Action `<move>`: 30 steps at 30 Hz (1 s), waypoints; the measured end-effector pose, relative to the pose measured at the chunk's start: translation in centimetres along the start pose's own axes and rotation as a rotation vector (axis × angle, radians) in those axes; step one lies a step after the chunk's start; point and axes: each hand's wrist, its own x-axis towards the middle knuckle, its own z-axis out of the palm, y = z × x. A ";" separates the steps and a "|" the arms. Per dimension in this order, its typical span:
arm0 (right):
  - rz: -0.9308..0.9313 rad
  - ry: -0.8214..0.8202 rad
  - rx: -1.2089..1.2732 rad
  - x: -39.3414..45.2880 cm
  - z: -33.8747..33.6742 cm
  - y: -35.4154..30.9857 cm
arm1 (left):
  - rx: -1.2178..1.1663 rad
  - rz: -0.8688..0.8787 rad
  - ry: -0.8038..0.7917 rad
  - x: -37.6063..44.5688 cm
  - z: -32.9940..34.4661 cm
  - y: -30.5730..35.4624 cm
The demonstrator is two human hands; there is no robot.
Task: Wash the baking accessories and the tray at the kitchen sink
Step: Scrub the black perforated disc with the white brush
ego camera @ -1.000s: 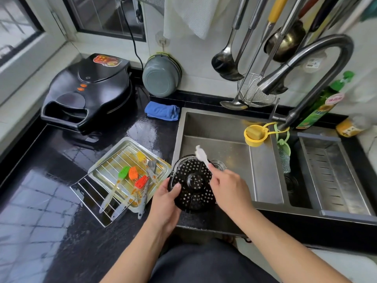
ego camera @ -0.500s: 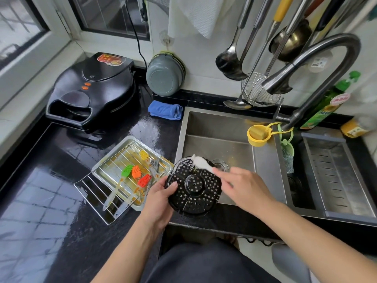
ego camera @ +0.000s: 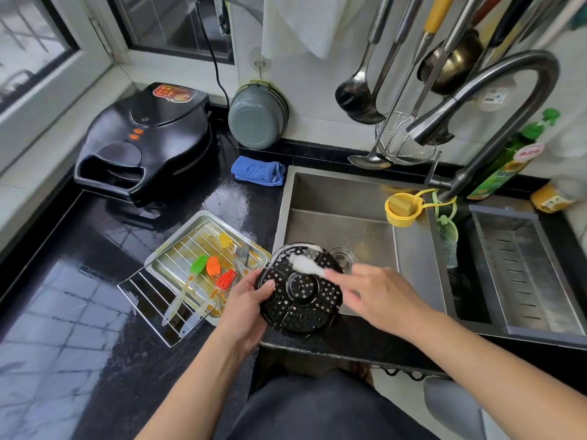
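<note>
A round black perforated plate (ego camera: 301, 296) tilts over the sink's near edge. My left hand (ego camera: 244, 306) grips its left rim, thumb on the face. My right hand (ego camera: 378, 293) holds a white brush (ego camera: 306, 265) whose foamy head lies on the plate's upper part. White foam lines the plate's top rim. On the counter to the left, a greasy metal tray (ego camera: 178, 249) holds a wire rack (ego camera: 139, 290) and several silicone basting brushes (ego camera: 206, 271) in green, orange, red, yellow and grey.
The steel sink (ego camera: 346, 214) has a drain beside the plate and a curved faucet (ego camera: 495, 103) above. A yellow soap cup (ego camera: 401, 209), a blue cloth (ego camera: 259, 170), a black electric griddle (ego camera: 146, 141), hanging ladles and a drain basket (ego camera: 527, 268) surround it.
The brush head has come down from above the plate onto its upper face and swept left, leaving foam on the rim. My left hand keeps holding the plate.
</note>
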 end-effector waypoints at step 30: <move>0.191 0.116 0.094 0.1 2.4 -4.7 | -0.019 0.129 0.055 0.0 1.7 -1.4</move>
